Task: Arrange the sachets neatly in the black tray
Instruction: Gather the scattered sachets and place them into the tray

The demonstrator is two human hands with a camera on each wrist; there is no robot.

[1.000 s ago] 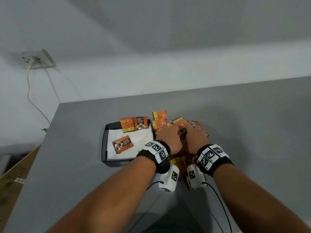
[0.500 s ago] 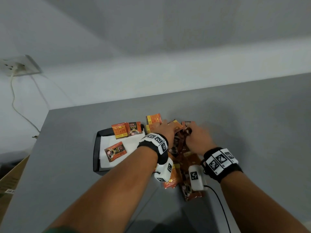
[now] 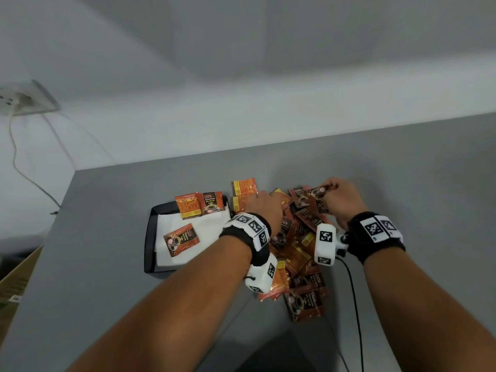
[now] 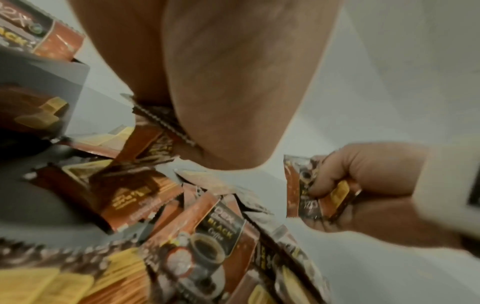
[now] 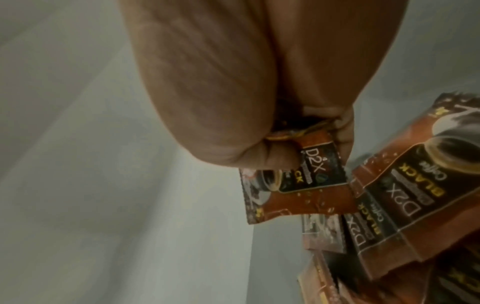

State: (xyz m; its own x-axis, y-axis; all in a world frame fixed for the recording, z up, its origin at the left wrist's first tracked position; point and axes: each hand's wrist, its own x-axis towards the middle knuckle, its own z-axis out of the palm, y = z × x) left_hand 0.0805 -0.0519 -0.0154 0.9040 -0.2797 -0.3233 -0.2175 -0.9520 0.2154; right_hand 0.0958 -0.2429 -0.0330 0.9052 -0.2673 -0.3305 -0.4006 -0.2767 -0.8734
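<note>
Sachets [image 3: 298, 245] lie heaped on the grey table [image 3: 402, 183] just right of the black tray [image 3: 149, 237], and the right hand [image 3: 342, 202] is up over the far end of the heap with fingers and thumb clamped on a couple of them [image 5: 306, 185], pinched together at one end. Left hand [image 3: 265, 208] sits palm down on the pile's near-tray edge, a sachet edge [image 4: 161, 121] tucked under the fingers, though whether they actually grip it I cannot tell. Three sachets are in the tray: one [image 3: 181, 238] flat on its white liner [image 3: 209, 232], two [image 3: 200, 204] propped side by side at the far rim
</note>
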